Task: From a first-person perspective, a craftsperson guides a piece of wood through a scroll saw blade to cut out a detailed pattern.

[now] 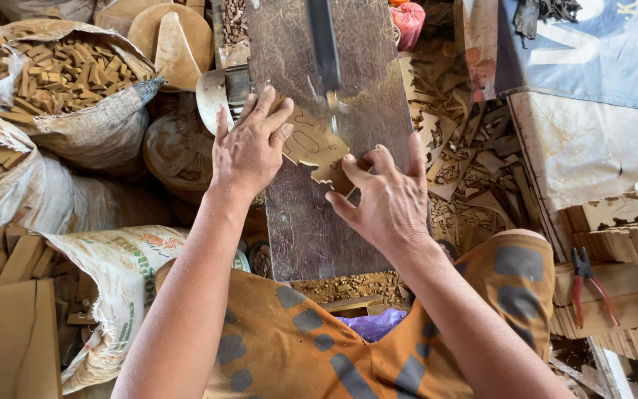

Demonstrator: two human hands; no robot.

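You're mid-cut: the thin wood piece [317, 148] lies flat on the saw table [311, 222], at the blade [324, 44]. Your left hand [249, 148] presses it with fingers spread; your right hand [385, 199] pinches its edge. Next, I'd judge, calls for slow turning, fingertips clear.

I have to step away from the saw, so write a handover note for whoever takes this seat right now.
Left hand: flat on the thin wooden piece, pressing it to the saw table.
Right hand: thumb and fingers grip the piece's near edge.
The piece lies at the vertical saw blade; its near edge is already cut into a scalloped outline, and drawn lines show on the top face.
Done: part of the outline. Left: the uncut remainder, by the look of it.
Nearby: sack of small wood blocks at far left, offcuts right of the table, red-handled pliers on stacked boards.
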